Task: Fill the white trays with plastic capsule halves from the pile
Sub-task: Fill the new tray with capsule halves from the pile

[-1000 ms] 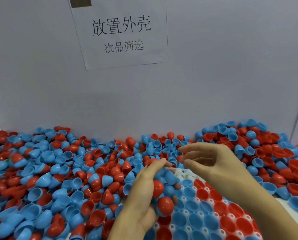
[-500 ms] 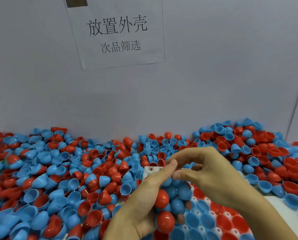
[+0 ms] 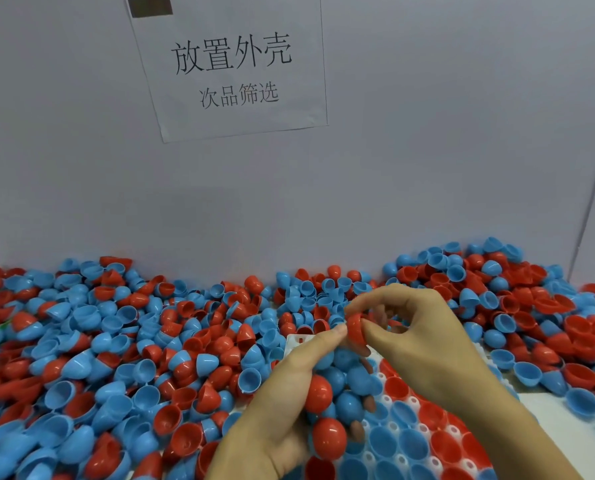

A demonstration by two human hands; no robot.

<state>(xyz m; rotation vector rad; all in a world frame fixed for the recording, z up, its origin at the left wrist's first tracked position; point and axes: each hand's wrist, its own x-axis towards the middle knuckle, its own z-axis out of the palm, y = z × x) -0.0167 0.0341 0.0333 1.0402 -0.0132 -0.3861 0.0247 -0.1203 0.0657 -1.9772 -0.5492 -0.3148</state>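
A wide pile of red and blue capsule halves (image 3: 122,358) covers the table to the wall. The white tray (image 3: 297,342) lies at lower centre, most of its visible wells filled with red and blue halves; only a corner and some rims show. My left hand (image 3: 282,407) hovers over the tray, cupping a handful of capsule halves (image 3: 337,403). My right hand (image 3: 424,337) pinches one red capsule half (image 3: 355,328) between thumb and forefinger, right at my left thumb tip.
A grey wall stands behind the pile with a paper sign (image 3: 233,71) taped to it. More capsule halves heap up at the right (image 3: 517,306). A strip of bare white table (image 3: 559,410) shows at the lower right.
My right hand has drawn a red capsule half out of the handful in my left hand and lifted it slightly. The left hand stays in place over the tray.
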